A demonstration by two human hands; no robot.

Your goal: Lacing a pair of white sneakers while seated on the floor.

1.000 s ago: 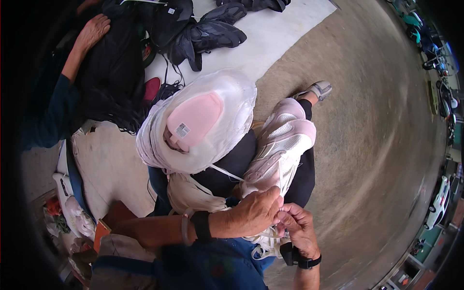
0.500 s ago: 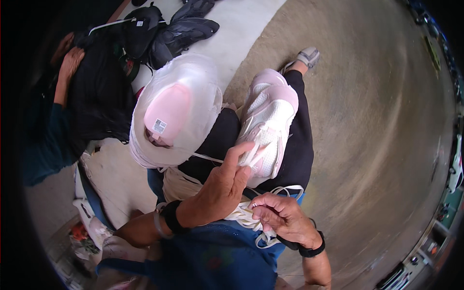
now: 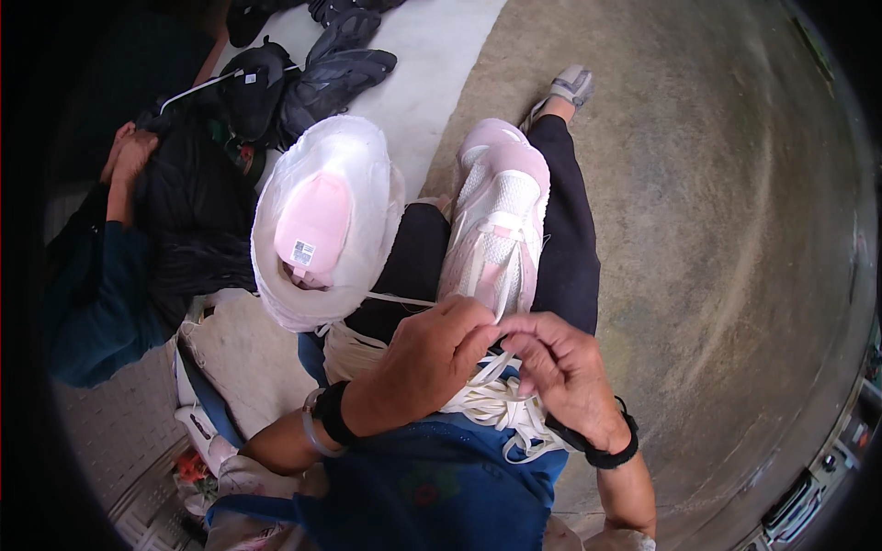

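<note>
A pink and white sneaker [image 3: 501,197] lies along my right thigh, its toe pointing away from me. At its near end, my left hand [image 3: 430,354] pinches a white shoelace [image 3: 503,298] that runs out of the shoe. My right hand [image 3: 562,367] meets it there, thumb and fingertips closed on the lace as well. The fingertips of both hands nearly touch. Below them a bundle of white laces [image 3: 501,404] lies in my lap on a blue apron [image 3: 413,487]. Left of the sneaker is a second pink-soled shoe [image 3: 317,220] within a white, puffy lining.
At the left, another person's hands [image 3: 129,156] rest on dark material [image 3: 193,220]. Several black shoes [image 3: 340,78] lie on a pale sheet [image 3: 441,55] beyond. Bare concrete floor [image 3: 698,230] stretches along the right, with cluttered shelving [image 3: 818,487] at its edge.
My right hand has moved up and left from the lace bundle to meet my left hand. My left hand has dropped slightly toward me, drawing the lace down from the shoe.
</note>
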